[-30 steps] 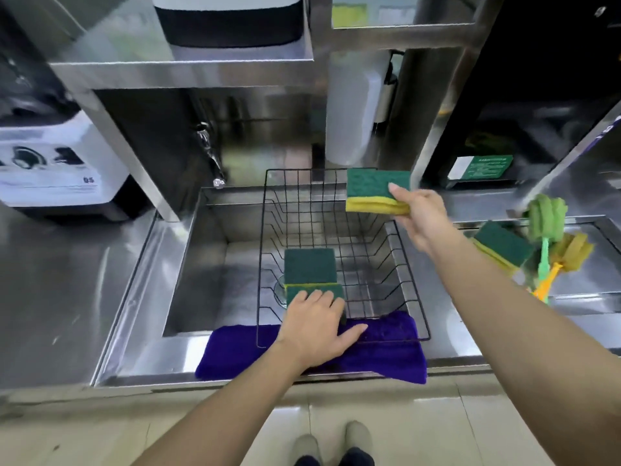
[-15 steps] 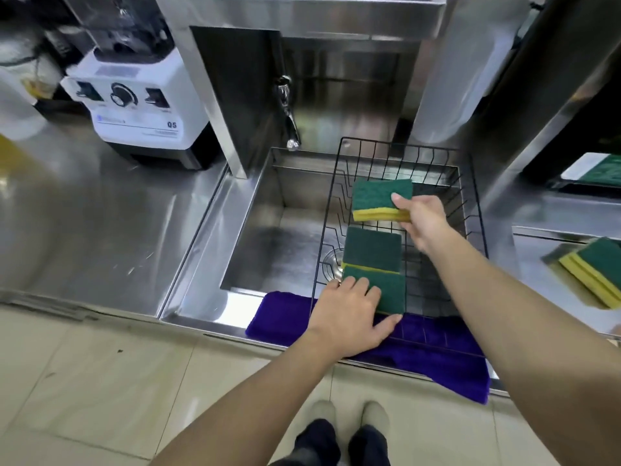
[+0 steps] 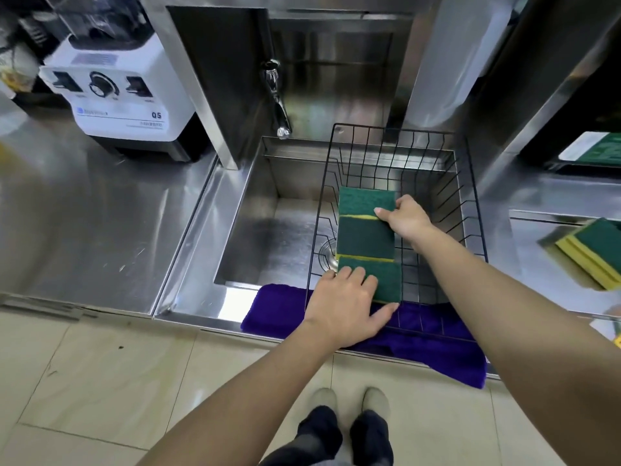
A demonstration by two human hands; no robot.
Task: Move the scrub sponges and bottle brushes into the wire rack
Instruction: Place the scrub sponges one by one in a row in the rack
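The right hand (image 3: 405, 218) reaches into the black wire rack (image 3: 468, 203) that sits over the steel sink (image 3: 265, 230), its grip closed on the right edge of the farthest scrub sponge (image 3: 364, 200), thumb on the green top, fingers hidden beneath. That sponge lies green side up at the far end of a row of three, its yellow layer showing as a thin stripe along the near edge. Just nearer than the grip, touching it, lies the middle sponge (image 3: 364, 238), also green side up. Nearest comes the third sponge (image 3: 386, 280), on which the left hand (image 3: 346, 302) rests flat with fingers spread across its left half and thumb stretched along its near edge; this grip is open, pressing rather than clasping. The left hand's heel lies over a purple cloth (image 3: 437, 341) draped on the sink's front rim under the rack's near edge. Well to the right of the right hand, apart from the rack, two more sponges (image 3: 591, 255) lie stacked on the steel counter (image 3: 537, 264), green tops up with yellow sides showing. Far to the left of both hands stands a white blender base (image 3: 117, 102).
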